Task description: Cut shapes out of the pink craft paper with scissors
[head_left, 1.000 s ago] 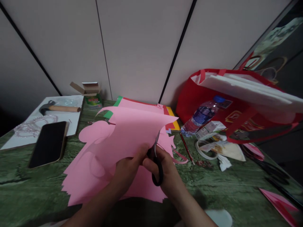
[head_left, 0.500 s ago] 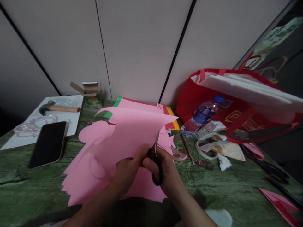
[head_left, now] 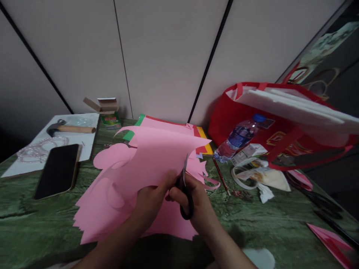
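Note:
A large sheet of pink paper (head_left: 159, 157) with curved cut edges is held up by my left hand (head_left: 153, 200), whose thumb and fingers pinch its lower right part. My right hand (head_left: 195, 198) is wrapped round black-handled scissors (head_left: 185, 175). Their blades point up and away from me at the right edge of the sheet, close to my left fingertips. Beneath lies a stack of pink paper (head_left: 98, 220), with a rounded pink cutout (head_left: 112, 155) at its left. A curled pink strip (head_left: 211, 183) hangs right of the scissors.
On the left are a black phone (head_left: 58, 170), a hammer (head_left: 75, 129), beads (head_left: 42, 149) and an open green box (head_left: 110, 119). To the right stand a water bottle (head_left: 237, 138) and a red bag (head_left: 221, 112), near a pencil (head_left: 221, 175) and a tape roll (head_left: 244, 183).
The scissors' blades have tilted slightly and lowered a little at the sheet's edge. Both hands stay almost in place, and everything else looks the same.

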Motion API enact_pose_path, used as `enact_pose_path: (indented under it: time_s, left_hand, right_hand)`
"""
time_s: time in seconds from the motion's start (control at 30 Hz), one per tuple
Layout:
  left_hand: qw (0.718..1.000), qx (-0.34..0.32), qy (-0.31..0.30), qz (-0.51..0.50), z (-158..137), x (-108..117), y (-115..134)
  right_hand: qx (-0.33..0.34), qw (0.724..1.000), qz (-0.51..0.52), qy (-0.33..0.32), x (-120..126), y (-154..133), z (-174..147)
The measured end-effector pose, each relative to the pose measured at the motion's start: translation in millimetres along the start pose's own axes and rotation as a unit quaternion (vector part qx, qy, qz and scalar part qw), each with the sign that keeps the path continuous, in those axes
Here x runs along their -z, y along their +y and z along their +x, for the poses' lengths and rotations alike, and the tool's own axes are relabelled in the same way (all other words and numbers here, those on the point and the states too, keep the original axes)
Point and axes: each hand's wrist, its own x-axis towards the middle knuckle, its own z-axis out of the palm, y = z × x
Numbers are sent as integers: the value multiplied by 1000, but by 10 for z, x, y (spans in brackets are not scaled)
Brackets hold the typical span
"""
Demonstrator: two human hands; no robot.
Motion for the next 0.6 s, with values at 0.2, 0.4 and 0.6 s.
enact_pose_path:
  time_s: [0.2,0.4,0.6]
  left_hand:
    - [999,-26,-17,-24,3,-20,7]
    - [998,-54,-1,-40,28,-34,-14]
    - [993,-98,-25,-59,34,-50,-12]
  right_hand:
    - [1,1000,-6,5,-6,-25,-10]
    - [-3,1000,6,0,-13,-29,-1]
    - [0,1000,7,-1,-8,-12,0]
